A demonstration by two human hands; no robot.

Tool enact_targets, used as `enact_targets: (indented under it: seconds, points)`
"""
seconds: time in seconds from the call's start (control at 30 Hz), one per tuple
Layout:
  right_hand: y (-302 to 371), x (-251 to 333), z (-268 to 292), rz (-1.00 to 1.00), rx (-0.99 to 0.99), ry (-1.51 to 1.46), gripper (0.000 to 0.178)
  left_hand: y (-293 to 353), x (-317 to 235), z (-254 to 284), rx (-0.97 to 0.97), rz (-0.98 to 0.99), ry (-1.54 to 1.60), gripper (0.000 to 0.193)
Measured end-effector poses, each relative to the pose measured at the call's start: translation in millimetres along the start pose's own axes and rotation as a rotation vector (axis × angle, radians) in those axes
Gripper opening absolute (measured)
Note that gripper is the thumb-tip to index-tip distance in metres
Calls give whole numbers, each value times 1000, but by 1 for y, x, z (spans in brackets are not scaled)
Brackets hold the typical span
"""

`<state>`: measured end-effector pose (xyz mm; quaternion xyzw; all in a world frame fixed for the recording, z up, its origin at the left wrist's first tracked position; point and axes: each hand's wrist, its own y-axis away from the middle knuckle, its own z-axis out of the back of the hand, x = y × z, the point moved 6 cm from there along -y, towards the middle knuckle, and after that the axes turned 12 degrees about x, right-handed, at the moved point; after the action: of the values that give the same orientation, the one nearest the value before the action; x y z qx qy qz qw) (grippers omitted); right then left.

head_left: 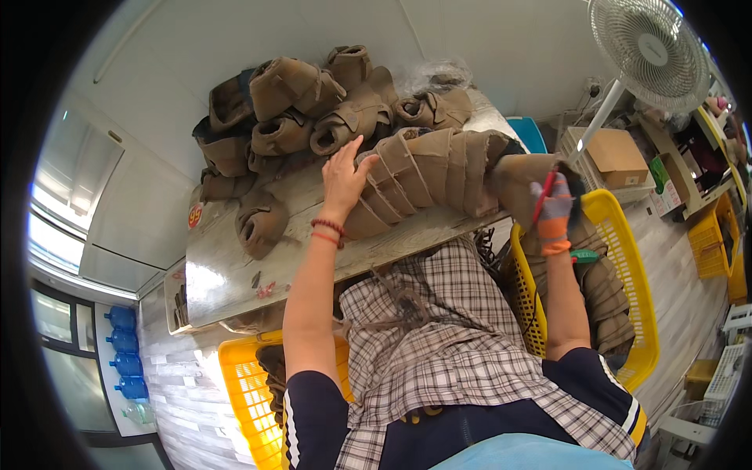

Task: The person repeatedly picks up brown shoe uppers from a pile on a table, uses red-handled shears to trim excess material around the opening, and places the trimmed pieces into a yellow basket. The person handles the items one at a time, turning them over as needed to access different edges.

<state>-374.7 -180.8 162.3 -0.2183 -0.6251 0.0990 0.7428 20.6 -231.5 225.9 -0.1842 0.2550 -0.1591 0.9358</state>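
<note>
A long row of brown fabric pieces point(427, 172), nested one inside the other, lies along the front of the table. My bare left hand point(345, 180), with red bracelets at the wrist, is at the left end of the row, fingers stretched out and apart. My right hand point(554, 211), in a grey and orange glove, is closed round a slim red tool point(543, 200) whose exact kind I cannot make out. Beside that hand, at the row's right end, a single brown piece point(526, 182) hangs past the table edge, slightly blurred; whether the glove also grips it is unclear.
Rolled brown pieces point(290, 86) are heaped at the back of the table point(235, 290). A yellow basket point(638, 290) at the right holds more brown pieces and a green-handled item point(584, 256). Another yellow basket point(239, 376) stands below left. A white fan point(650, 51) rises back right.
</note>
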Motion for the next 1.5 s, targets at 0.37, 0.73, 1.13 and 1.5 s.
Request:
enact_targets:
  seconds: [0.37, 0.73, 1.13, 1.5]
  points:
    - [-58, -95, -101, 33, 229, -18, 33, -9, 28, -28, 113, 210, 253, 41]
    - [4, -96, -40, -143, 189, -720, 45, 196, 127, 93, -568, 605, -637, 30]
    - [72, 1, -40, -69, 219, -463, 44, 308, 122, 190, -973, 281, 1193, 14]
    - [123, 116, -146, -319, 808, -568, 38, 366, 38, 58, -590, 565, 1878, 21]
